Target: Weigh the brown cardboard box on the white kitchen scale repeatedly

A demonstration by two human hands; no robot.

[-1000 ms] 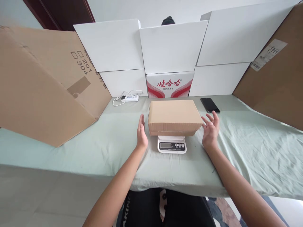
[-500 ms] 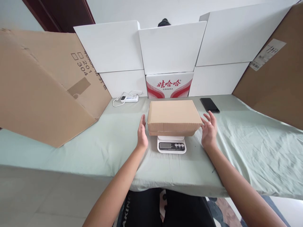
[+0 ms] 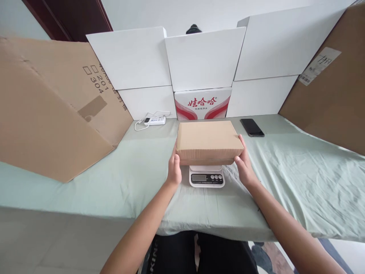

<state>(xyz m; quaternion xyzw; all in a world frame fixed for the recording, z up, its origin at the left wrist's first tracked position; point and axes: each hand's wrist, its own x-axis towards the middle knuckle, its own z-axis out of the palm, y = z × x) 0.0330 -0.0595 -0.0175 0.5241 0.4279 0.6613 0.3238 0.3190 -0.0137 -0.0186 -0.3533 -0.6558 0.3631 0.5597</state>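
Box (image 3: 209, 139) sits on scale (image 3: 207, 177), not lifted. Left hand (image 3: 173, 168) and right hand (image 3: 243, 166) press flat against its ends, clasping it. Scale reading too small to tell.

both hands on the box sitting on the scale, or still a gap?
Touching. The head view shows the left hand pressed against the left end of the cardboard box and the right hand against its right end, no gap visible.
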